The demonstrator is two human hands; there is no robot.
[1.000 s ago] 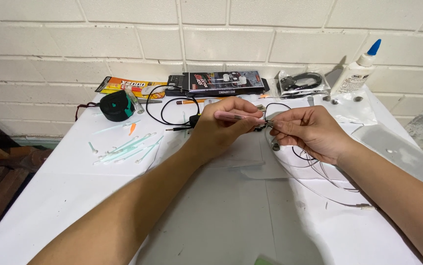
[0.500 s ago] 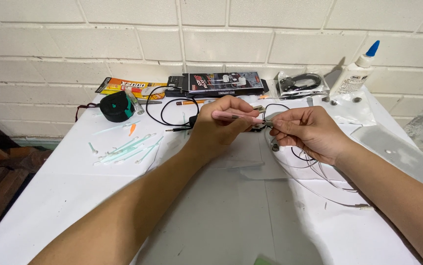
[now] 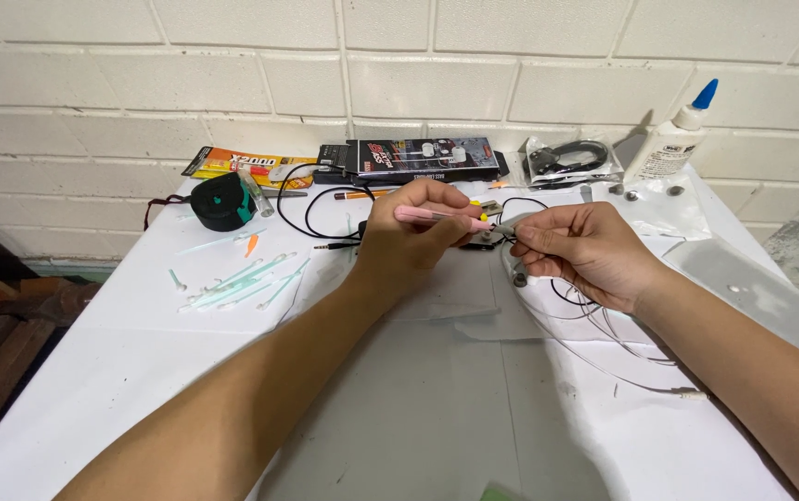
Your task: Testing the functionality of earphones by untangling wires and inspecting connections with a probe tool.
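Grip, left: left hand (image 3: 413, 237) closed round a pink tool (image 3: 441, 218), held near level, tip pointing right toward the other hand.
Grip, right: right hand (image 3: 585, 250) pinched a small grey part (image 3: 514, 224) between thumb and fingertips; what the part was could not be made out.
Meeting point: tool tip sat just beside the grey part, above the middle of the table (image 3: 121, 371), both hands raised slightly off it.
Wires: thin wires (image 3: 604, 325) trailed from under the right hand, looping over the white surface toward the near right edge.
Black cable (image 3: 311, 218): curled on the table behind the left hand, touching neither hand.
Swabs (image 3: 242, 283): loose pale-green heap, left of the left forearm, well apart from the hands.
Orange bit (image 3: 251, 246): small, lay just beyond the swabs.
Black pouch (image 3: 221, 201): far left, near the wall.
Orange packet (image 3: 232, 162): flat against the wall, behind the pouch.
Dark box (image 3: 418, 158): long, at the wall, straight behind the hands.
Clear bag (image 3: 567, 160): held a coiled black cord, right of the box.
Glue bottle (image 3: 673, 139): white with blue cap, upright, far right corner.
Wall (image 3: 418, 65): pale painted brick.
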